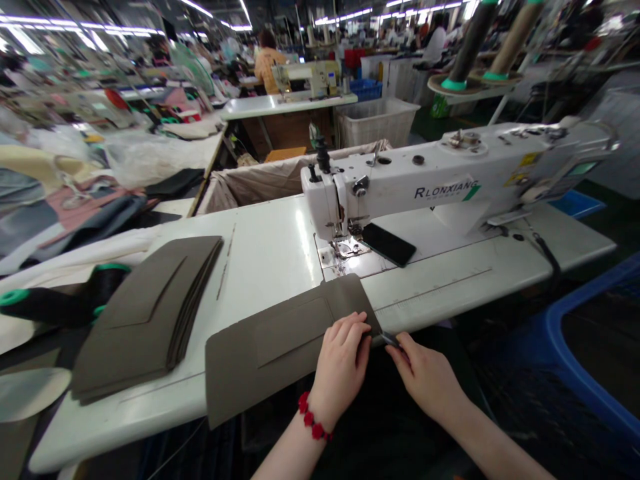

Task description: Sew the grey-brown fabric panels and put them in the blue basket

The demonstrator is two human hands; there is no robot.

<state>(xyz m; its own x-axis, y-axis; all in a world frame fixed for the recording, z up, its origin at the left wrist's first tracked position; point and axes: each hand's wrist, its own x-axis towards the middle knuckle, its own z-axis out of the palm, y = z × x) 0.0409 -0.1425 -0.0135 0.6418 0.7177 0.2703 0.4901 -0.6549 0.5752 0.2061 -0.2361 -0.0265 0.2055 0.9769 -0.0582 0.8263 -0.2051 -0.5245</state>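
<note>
A grey-brown fabric panel [295, 327] with a stitched rectangular patch lies at the front edge of the sewing table, its left corner hanging over. My left hand [343, 353], with a red flower bracelet at the wrist, has its fingers curled on the panel's right end, the thumb by the near edge. My right hand [423, 373] is closed around a small grey metal tool [389, 339], whose tip meets the panel's right corner. The fingers hide most of the tool, so its kind is unclear. Behind the panel stands a white sewing machine [400, 187].
A stack of similar panels [145, 313] lies at the left, beside black thread cones [45, 303]. A dark phone [389, 245] rests by the needle plate. A blue plastic chair [555, 327] stands at the right. Farther back, a person [269, 63] sits near another machine.
</note>
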